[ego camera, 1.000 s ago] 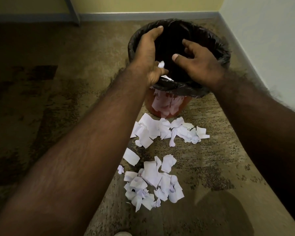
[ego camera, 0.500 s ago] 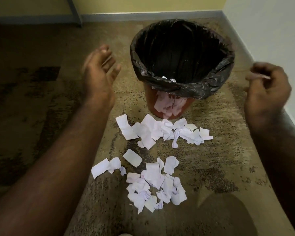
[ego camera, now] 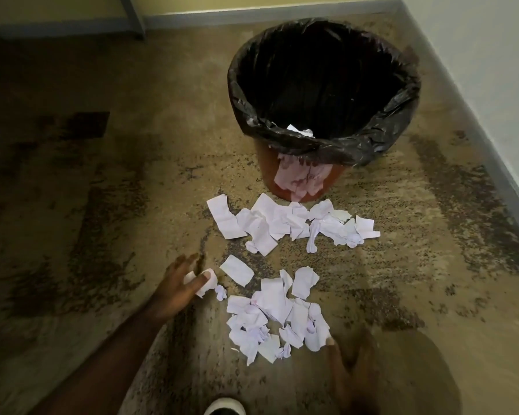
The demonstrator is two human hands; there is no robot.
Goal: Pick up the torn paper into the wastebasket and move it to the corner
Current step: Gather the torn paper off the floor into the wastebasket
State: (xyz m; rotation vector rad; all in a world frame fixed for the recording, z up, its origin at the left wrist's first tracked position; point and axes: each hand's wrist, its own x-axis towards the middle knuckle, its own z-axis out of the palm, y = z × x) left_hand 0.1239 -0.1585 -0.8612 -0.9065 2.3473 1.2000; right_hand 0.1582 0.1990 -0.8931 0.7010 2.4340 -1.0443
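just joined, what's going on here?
A person is clearing torn paper off the carpet into the wastebasket. The left hand is closing on a scrap beside the near pile; the right hand reaches that pile's edge. Another pile lies by the bin. A few scraps are already inside.

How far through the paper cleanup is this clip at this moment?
Early to middle. Done: a few scraps lie inside the wastebasket. In hand: the left hand closes on a scrap at the near pile's left edge; the right hand, blurred, reaches its lower right edge. Left: the far pile by the basket's base, most of the near pile, then moving the basket.
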